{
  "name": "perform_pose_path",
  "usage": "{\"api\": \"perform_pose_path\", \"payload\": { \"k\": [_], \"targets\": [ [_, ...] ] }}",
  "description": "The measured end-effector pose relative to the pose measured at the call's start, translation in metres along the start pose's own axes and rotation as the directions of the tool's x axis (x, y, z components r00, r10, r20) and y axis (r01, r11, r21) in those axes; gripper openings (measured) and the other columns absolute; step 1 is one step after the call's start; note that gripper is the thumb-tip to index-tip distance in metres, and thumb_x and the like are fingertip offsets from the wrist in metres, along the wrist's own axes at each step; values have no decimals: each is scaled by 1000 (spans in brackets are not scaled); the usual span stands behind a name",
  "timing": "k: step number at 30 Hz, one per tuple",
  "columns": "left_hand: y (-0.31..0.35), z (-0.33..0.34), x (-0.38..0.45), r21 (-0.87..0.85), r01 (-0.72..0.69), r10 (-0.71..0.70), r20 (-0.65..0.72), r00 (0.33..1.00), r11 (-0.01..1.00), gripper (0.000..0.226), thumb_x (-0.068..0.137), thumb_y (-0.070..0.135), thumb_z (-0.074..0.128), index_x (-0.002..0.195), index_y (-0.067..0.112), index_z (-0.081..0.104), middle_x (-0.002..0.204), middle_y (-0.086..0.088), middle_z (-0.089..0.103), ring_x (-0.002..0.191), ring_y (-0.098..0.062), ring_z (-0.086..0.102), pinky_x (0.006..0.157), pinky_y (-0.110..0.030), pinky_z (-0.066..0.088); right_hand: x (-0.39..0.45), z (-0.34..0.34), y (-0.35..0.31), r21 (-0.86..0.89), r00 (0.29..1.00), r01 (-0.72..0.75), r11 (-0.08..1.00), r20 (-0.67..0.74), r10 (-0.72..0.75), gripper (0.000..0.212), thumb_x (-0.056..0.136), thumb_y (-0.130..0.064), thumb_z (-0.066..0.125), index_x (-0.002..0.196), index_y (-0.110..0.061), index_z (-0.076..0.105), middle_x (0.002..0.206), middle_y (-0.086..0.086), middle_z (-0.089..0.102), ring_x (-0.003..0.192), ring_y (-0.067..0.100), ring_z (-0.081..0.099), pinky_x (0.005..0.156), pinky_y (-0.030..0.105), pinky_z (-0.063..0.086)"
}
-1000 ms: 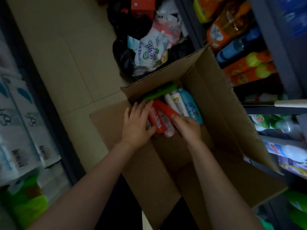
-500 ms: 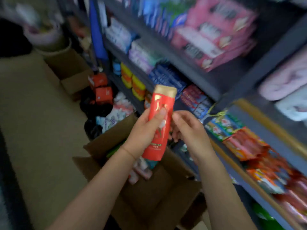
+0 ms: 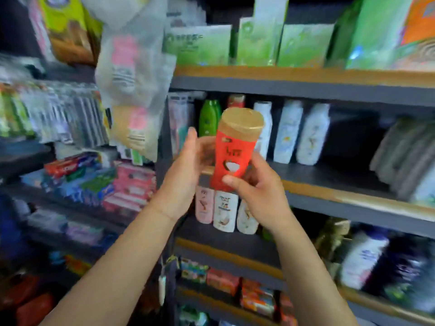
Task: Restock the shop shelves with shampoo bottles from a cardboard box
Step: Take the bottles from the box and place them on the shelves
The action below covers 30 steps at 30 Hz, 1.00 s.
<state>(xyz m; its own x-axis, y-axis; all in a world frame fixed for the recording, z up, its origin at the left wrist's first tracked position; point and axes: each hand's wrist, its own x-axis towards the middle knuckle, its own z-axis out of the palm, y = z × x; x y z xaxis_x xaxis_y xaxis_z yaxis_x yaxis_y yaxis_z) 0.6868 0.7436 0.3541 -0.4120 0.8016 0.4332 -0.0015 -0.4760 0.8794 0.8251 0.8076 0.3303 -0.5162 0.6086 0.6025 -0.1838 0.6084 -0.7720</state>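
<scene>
Bottle: you hold a red shampoo bottle (image 3: 231, 158) with a gold cap upright in front of the shelving, at the level of the middle shelf (image 3: 329, 177).
Label: white marks and a white oval picture sit on the red front; the writing is too blurred to read.
Right hand: your right hand (image 3: 261, 196) grips the bottle's lower part, thumb across the front, fingers curled behind.
Left hand: your left hand (image 3: 186, 175) lies against the bottle's left side with fingers mostly straight; whether they wrap behind it you cannot tell.
Middle shelf: a green bottle (image 3: 208, 118) and several white bottles (image 3: 299, 132) stand behind your bottle, with bare shelf to their right.
Shelf below: pink and white bottles (image 3: 222, 210) stand just under your hands.
Top shelf: green boxes (image 3: 259, 41) in a row; their print is unreadable.
Left side: hanging clear packets (image 3: 134, 74) and stacked toothpaste cartons (image 3: 80, 175).
</scene>
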Motion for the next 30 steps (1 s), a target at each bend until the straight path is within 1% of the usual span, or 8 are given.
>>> {"api": "perform_pose_path", "payload": {
  "k": [4,8,10,13,16,20,23,30],
  "targets": [
    [-26,26,31,475,-61,92,-42,995,878,21,100,27,54,108,23,72,112,13,68,111,-3,59,94,-9,39,13,-61,-12,-150,989,40,988,-131,-60,44,85,-18,74,93,-57,55,85,-19,67,74,17,62,70,39,56],
    [-73,20,48,835,-126,108,80,991,536,26,96,24,62,120,21,67,122,6,64,120,-17,52,96,-20,28,22,-82,0,-198,990,-22,980,-138,-5,40,87,-13,73,92,-47,52,94,-15,65,87,21,65,71,34,60],
    [-80,13,49,896,-188,160,133,978,402,25,95,25,61,119,20,68,122,2,67,120,-22,53,103,-26,26,28,-81,8,-222,992,-44,974,-123,17,39,87,-14,73,93,-46,52,103,-2,65,90,22,64,76,38,59],
    [-75,2,49,916,-199,177,144,974,349,27,96,27,60,120,18,68,122,2,67,120,-22,52,111,-35,26,44,-71,21,-282,993,-68,957,-115,37,39,85,-16,74,93,-48,52,103,-2,64,83,13,60,78,36,54],
    [-73,-23,53,944,-182,163,140,977,275,27,97,31,58,120,20,67,119,1,67,119,-23,52,112,-40,29,67,-49,31,-306,996,-82,948,-64,66,32,84,-12,74,104,-30,56,98,-3,64,78,9,58,77,34,49],
    [-73,-51,60,949,-182,137,151,979,257,31,94,39,55,117,23,69,113,2,68,113,-24,55,100,-37,36,101,-18,46,-359,986,-166,918,-56,157,38,84,-12,75,118,-14,58,105,0,65,93,22,64,91,41,52],
    [-71,-61,68,943,-169,126,138,982,288,24,94,35,59,113,26,72,108,3,69,110,-24,56,99,-39,38,124,1,59,-425,969,-248,871,-98,228,40,84,-15,74,118,-14,53,110,7,67,97,29,66,91,48,52],
    [-80,-71,82,876,-184,110,151,983,446,51,79,59,42,106,32,75,101,7,71,105,-20,58,98,-33,36,168,24,81,-431,900,-434,791,-240,363,38,87,-18,66,114,-17,39,105,14,66,92,39,69,81,54,57]
  ]
}}
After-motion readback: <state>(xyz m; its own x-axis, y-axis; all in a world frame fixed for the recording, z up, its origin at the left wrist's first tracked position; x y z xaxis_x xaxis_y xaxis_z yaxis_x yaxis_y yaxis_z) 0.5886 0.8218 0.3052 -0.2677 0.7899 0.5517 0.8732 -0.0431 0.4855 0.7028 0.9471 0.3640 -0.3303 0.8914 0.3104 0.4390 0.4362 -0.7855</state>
